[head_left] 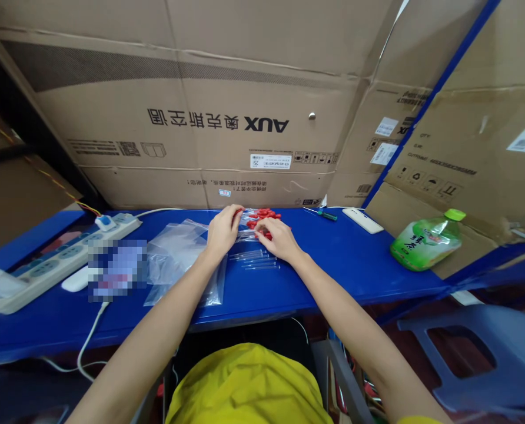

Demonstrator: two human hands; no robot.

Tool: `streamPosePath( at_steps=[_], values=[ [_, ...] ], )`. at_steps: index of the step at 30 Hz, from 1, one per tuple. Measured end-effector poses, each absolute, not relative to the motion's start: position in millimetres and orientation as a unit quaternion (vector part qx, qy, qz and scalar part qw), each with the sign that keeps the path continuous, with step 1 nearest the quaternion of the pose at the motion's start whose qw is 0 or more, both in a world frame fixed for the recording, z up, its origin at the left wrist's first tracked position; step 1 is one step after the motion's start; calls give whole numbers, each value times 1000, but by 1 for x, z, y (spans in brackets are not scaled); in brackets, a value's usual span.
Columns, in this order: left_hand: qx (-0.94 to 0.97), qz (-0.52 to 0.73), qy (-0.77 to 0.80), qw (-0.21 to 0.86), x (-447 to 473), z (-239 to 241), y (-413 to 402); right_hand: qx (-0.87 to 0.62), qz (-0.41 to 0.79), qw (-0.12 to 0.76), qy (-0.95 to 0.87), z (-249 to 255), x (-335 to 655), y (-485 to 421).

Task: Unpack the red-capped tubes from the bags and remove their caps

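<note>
A pile of thin pieces with red ends (266,213) and clear shafts lies near the back of the blue table. My left hand (223,231) is at the pile's left edge, fingers curled together over the clear ends; what they hold is hidden. My right hand (280,238) bends over the front of the pile, thumb and fingers closed around red-ended pieces partly covered by the hand. Nearer to me, several thin clear rods (256,259) lie spread on the table below the hands. Clear plastic bags (169,253) lie flat beside and partly under my left forearm.
A green-handled screwdriver (328,216) and a white phone (362,220) lie to the right. A green drink bottle (425,242) leans on cardboard at far right. Left are a power strip (55,265) and a blurred-out device (119,268). A cardboard wall (209,159) closes the back.
</note>
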State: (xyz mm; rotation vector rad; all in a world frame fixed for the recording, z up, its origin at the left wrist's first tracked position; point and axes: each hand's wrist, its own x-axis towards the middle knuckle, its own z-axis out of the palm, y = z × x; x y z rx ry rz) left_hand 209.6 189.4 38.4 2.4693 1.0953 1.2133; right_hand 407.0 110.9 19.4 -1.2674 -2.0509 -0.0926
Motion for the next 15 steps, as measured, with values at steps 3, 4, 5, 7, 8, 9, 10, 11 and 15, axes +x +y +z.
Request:
streamPosePath(
  at_steps=[3,4,5,7,8,9,10,11,15],
  values=[
    [811,397,421,87,209,39,187,-474,6,336,-814,18,405,110],
    [804,390,441,85,210,39,187,-472,11,324,-820,18,405,110],
    [800,383,454,83,210,38,188,-473,11,310,-825,18,405,110],
    [799,373,464,80,211,37,189,-478,6,280,-833,17,404,110],
    [800,369,466,79,212,36,189,-479,1,266,-836,17,404,111],
    [801,364,468,79,213,34,190,-481,-6,254,-839,16,403,111],
    [802,359,470,80,213,33,190,-482,-14,245,-841,15,403,112],
    [803,356,471,81,214,31,190,-484,-22,239,-842,14,402,113],
    [825,355,429,94,217,25,192,-486,-36,222,-844,11,401,114]
  ],
)
